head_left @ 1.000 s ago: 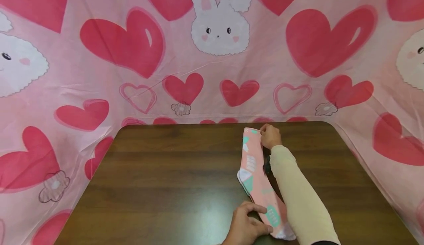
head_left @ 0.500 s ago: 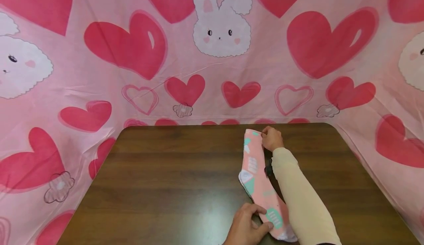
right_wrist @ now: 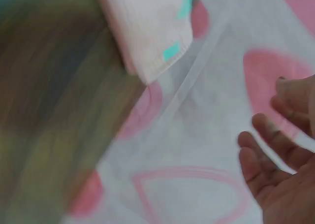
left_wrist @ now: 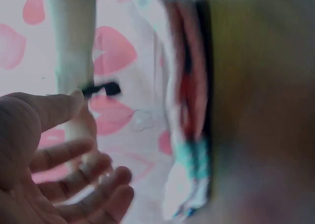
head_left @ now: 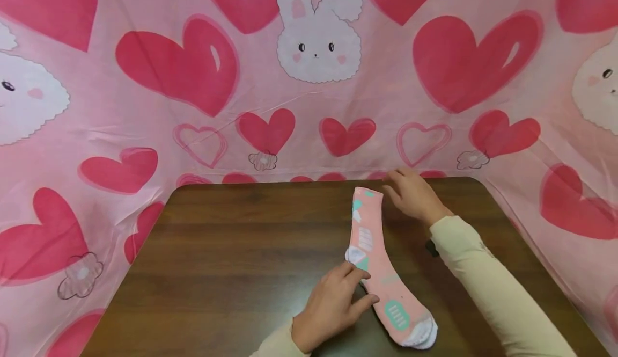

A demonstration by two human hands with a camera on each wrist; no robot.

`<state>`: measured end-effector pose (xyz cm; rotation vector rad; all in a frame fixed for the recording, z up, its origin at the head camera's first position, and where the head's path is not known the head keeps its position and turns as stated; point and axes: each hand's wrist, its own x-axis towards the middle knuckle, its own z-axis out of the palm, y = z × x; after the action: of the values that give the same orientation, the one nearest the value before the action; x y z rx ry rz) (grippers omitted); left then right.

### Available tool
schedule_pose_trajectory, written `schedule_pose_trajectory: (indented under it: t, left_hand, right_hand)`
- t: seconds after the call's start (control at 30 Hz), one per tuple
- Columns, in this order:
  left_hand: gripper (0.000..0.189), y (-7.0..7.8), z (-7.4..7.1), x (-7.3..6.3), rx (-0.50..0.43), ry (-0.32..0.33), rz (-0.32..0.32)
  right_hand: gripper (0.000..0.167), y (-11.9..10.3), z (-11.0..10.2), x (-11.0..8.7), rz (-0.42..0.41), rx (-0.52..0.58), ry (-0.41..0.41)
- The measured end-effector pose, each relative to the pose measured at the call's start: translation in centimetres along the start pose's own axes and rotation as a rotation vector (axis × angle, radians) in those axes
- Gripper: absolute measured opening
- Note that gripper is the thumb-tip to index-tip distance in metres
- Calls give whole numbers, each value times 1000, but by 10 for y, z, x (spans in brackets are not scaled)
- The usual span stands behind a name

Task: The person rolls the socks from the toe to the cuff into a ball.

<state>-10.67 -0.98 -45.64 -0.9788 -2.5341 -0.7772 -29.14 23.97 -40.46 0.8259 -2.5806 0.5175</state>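
Note:
A pair of pink socks (head_left: 381, 263) with white heels and toes and mint-green patches lies stacked on the wooden table, cuffs toward the far edge. Near the heel, my left hand (head_left: 333, 300) hovers at the socks' left side, thumb and fingers spread apart. My right hand (head_left: 412, 193) is raised just right of the cuffs with loosely bent fingers and nothing in them. In the left wrist view the socks (left_wrist: 189, 106) appear edge-on as layers, beyond the fingers. The right wrist view shows the cuff (right_wrist: 162, 47) apart from the right hand (right_wrist: 285, 155).
The brown wooden table (head_left: 232, 260) has rounded far corners. Behind it and at both sides hangs a pink cloth (head_left: 318, 99) printed with hearts and rabbits. A small black device (head_left: 432, 248) sits at the right wrist.
Both hands have let go of the socks. The right hand has moved right and up from the cuffs, while the left has shifted from the toe end toward the heel. The socks stay put.

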Motion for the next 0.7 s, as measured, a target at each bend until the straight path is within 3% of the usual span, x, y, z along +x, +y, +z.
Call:
schedule_pose_trajectory:
  t: [0.17, 0.27, 0.37, 0.53, 0.7]
  left_hand:
    - [25, -2, -16, 12, 208, 17, 263]
    - [21, 4, -19, 16, 302, 20, 418]
    - [24, 12, -14, 19, 373, 21, 552]
    - [26, 27, 7, 16, 473, 10, 720]
    - [30, 37, 32, 14, 537, -22, 761]
  right_hand:
    - [12, -24, -27, -42, -435, -130, -7]
    - [23, -37, -35, -73, -610, -174, -45]
    - [42, -44, -37, -103, -726, -189, -53]
    - [38, -41, -32, -151, -865, -136, -39]
    - [35, -34, -24, -191, -882, -78, -52]
